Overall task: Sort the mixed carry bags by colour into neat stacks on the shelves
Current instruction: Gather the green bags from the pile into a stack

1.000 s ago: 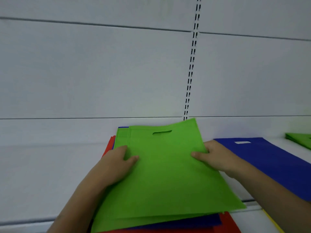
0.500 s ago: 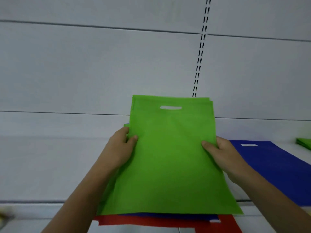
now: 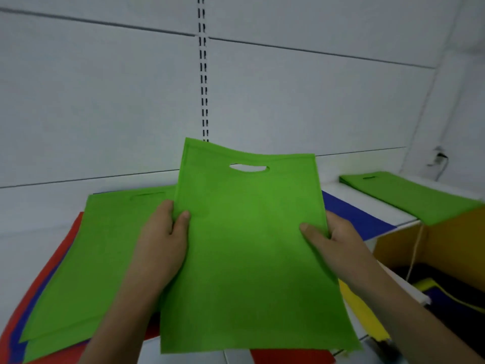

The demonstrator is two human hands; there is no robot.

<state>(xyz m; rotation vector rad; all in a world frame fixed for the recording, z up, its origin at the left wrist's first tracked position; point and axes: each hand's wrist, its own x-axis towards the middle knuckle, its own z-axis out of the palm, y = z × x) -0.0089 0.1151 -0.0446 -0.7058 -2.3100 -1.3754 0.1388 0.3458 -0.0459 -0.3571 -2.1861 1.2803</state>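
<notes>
The left hand [image 3: 160, 248] pinches the left edge of a green carry bag [image 3: 252, 258], thumb on its face; the right hand [image 3: 338, 245] pinches the right edge likewise. The bag is held up off the shelf, handle cut-out uppermost. Beneath and to the left lies a mixed pile [image 3: 78, 258] with green bags over blue and red. A blue bag [image 3: 351, 214] lies on the white shelf [image 3: 338, 189] to the right, with a green stack [image 3: 409, 195] beyond it.
</notes>
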